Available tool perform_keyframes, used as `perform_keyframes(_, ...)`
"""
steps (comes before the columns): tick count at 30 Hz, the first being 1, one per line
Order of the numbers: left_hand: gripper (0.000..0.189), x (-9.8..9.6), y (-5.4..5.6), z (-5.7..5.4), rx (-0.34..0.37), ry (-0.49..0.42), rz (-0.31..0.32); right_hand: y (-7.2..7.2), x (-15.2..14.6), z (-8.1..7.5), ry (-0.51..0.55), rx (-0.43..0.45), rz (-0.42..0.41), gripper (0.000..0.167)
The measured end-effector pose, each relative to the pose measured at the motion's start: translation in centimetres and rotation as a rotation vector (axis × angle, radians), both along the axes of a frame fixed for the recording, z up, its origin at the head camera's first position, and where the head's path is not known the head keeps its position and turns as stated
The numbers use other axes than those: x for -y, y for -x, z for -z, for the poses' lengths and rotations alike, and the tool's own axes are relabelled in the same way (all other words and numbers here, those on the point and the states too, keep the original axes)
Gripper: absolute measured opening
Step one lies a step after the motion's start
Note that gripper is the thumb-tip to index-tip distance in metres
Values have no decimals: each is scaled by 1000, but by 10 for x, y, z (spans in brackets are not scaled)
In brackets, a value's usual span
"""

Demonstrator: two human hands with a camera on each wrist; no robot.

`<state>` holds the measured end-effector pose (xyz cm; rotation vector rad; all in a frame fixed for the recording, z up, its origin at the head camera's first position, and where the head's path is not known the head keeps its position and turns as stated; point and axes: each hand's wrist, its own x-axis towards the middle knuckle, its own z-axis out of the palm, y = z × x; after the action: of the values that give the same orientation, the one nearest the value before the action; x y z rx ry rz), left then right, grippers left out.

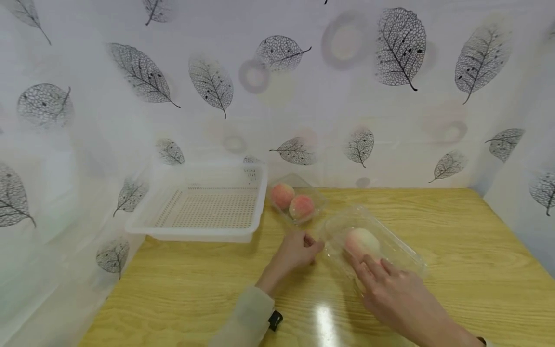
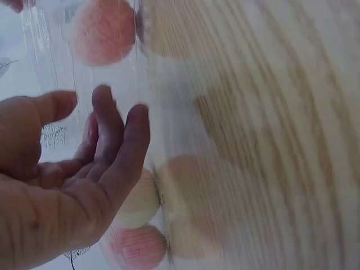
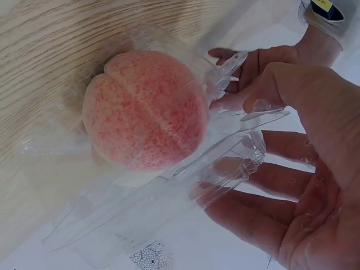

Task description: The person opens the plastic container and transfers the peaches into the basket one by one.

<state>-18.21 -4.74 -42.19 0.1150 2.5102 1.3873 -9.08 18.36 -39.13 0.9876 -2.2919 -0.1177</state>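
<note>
In the head view a clear plastic clamshell box point(image 1: 394, 236) lies right of centre on the table, with a pink and cream peach point(image 1: 361, 242) inside. The right wrist view shows this red-speckled peach point(image 3: 149, 112) close up, part of a paler one behind it. My right hand point(image 1: 396, 299) grips the clear lid point(image 3: 225, 163), its thumb at the near rim and its fingers behind the plastic. At the box's left corner is my left hand point(image 1: 297, 250), its fingers loosely bent. Nothing sits between the left fingers point(image 2: 135, 129) in the left wrist view.
A second clear box point(image 1: 318, 197) with two peaches point(image 1: 301, 207) stands behind my left hand. Left of it is a white perforated plastic basket point(image 1: 204, 236). A leaf-print curtain point(image 1: 260, 130) hangs along the back and sides of the wooden table point(image 1: 195, 284).
</note>
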Motion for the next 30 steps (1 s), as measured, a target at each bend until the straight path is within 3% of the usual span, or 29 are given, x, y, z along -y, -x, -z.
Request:
perform_keyframes(2, 29, -3, -6, -3, 89, -37, 52, 1, 0, 0, 11, -24, -14, 42)
perform_keyframes(5, 27, -9, -12, -4, 178, -129, 85, 1, 0, -1, 42, -52, -19, 62)
perform_keyframes(11, 21, -14, -14, -3, 236, -263, 56, 1, -4, -1, 116, -74, -69, 47)
perform_keyframes(16, 18, -12, -15, -3, 258, -297, 36, 2, -11, -5, 213, -54, -89, 43)
perform_keyframes(21, 15, -12, -11, -2, 236, -266, 27, 5, -19, -16, 255, -102, -74, 37)
perform_keyframes(26, 10, -11, -5, 0, 143, -192, -23, 6, -24, -32, 295, -107, -26, 36)
perform_keyframes(30, 12, -12, 1, 0, 80, -189, -84, 7, -24, -42, 359, -117, -8, 37)
